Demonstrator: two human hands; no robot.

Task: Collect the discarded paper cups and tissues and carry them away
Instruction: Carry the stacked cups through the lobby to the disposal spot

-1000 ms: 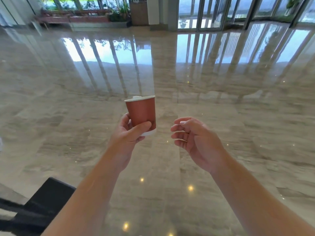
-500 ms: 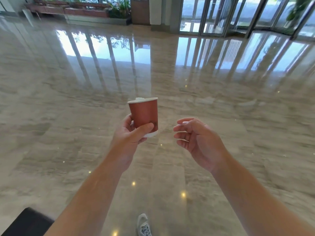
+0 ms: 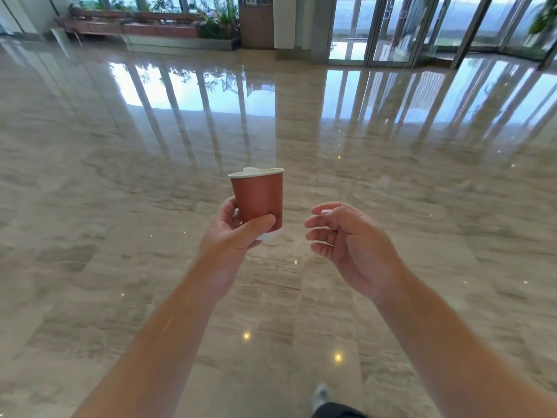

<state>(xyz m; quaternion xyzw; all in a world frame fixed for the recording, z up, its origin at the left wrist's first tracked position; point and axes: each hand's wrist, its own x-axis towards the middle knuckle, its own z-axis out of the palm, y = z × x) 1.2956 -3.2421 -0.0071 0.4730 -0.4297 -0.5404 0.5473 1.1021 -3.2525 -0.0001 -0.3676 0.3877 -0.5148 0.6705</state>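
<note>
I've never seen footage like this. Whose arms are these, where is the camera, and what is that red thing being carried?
There is no machine here: a person wears a wide-angle camera on the head, looking forward and down, so you see their own two bare arms. The left hand grips a red paper cup near its base, held upright, with something white, probably a tissue, poking above the rim. The right hand holds nothing; its fingers are loosely curled beside the cup. Below lies a glossy stone floor that mirrors the glass doors ahead. A shoe shows at the bottom edge, so the person seems to be walking.
</note>
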